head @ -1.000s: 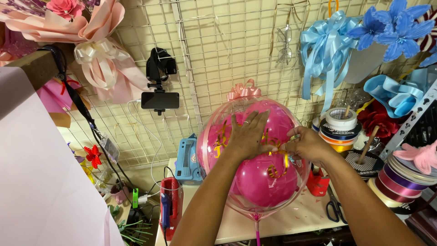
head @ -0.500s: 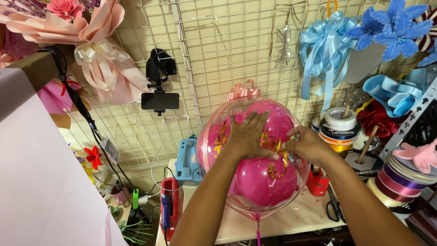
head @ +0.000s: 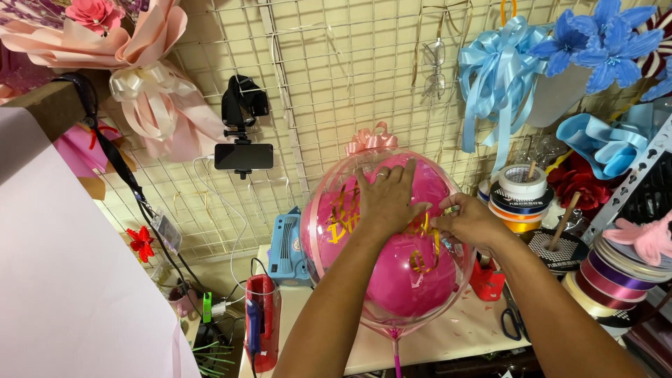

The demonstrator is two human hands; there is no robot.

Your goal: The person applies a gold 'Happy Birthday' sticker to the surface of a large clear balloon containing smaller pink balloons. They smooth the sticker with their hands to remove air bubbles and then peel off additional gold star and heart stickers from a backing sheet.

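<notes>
Balloon: clear bubble balloon [head: 350, 231] with a pink balloon inside, standing over the bench [head: 448, 336], pink bow on top.
Left hand: left hand [head: 388, 199] spread flat on the balloon's front, grip released, fingers extended.
Right hand: right hand [head: 469, 222] at the balloon's right side, fingertips pinched on gold lettering [head: 423, 255].
Progress: gold letters already sit left of the hands; the piece under the right hand seems not yet smoothed.
Surroundings: ribbon spools [head: 521, 192] right of the balloon; blue device [head: 285, 246] to its left.
</notes>
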